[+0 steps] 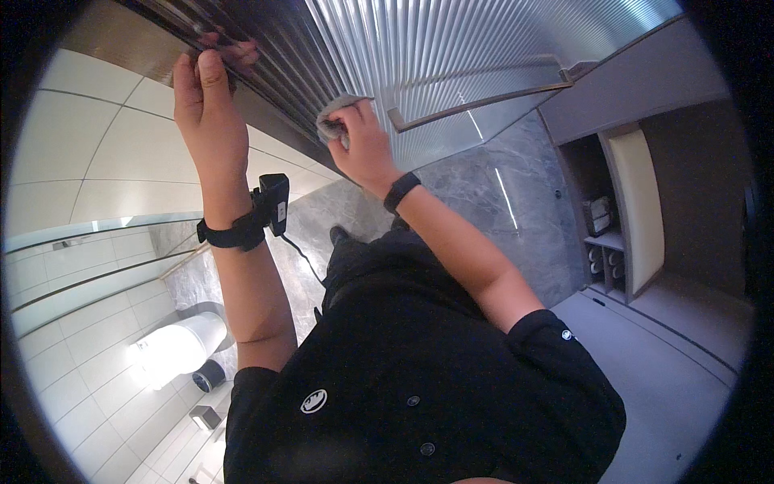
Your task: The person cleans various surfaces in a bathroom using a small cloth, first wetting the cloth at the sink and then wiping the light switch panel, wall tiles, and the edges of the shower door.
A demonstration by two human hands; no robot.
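My right hand (364,145) grips a crumpled grey cloth (338,115) against the edge of a ribbed glass door (447,42), just left of the door's long metal handle (484,107). Up at the left, my left hand (208,91) has its fingers at the dark frame's edge (248,91); its fingertips are partly hidden, so whether they pinch the edge is unclear. A black device (275,202) is strapped to the left wrist, with a cable running down. The right wrist wears a black band (402,192).
Grey marble-look floor (520,199) lies below. Open shelves (604,242) with a cushioned bench (638,206) stand at the right. At the lower left are a white toilet (187,345), a dark bin (208,376) and a glass partition (91,275). Light tiles (133,157) cover the left wall.
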